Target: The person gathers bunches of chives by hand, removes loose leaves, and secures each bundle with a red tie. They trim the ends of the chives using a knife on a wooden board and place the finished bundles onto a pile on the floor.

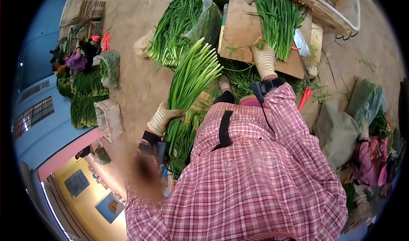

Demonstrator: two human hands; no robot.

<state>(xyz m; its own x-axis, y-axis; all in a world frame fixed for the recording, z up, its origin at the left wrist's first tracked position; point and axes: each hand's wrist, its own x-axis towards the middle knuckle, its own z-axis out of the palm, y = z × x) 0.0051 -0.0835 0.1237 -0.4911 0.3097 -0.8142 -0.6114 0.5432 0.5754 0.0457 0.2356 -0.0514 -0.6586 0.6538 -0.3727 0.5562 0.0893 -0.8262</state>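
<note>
Loose bunch gripped in the left hand; right hand at the edge of the second bunch

The left hand (pixel 159 119), in a pale ribbed glove, was clenched around a bunch of long green stalks (pixel 187 81). The thumb lay across the front of the bunch; the other fingers were mostly hidden behind it. The pale cut ends fanned out beyond the grip, pointing up and to the right in the view, and the darker leaves hung below the hand, beside the person's plaid garment (pixel 251 168). Just beside the grip, lower down, more greens (pixel 191 130) showed an orange band.

The right hand (pixel 265 63), gloved alike, was at the near edge of a wooden surface (pixel 240 28). Its fingertips were just beside a second bunch (pixel 279 21) lying on that surface, with the greens to the right of the fingers. A small orange strip (pixel 258 40) showed at the fingertips; whether they grasped it or merely touched it, I could not tell.

A metal blade (pixel 302 43) lay right of the second bunch. A heap of greens in clear plastic (pixel 181 26) stood left of the surface, and a pale crate (pixel 330 2) was beyond it. Red strips (pixel 305 98) hung near the right forearm.
</note>
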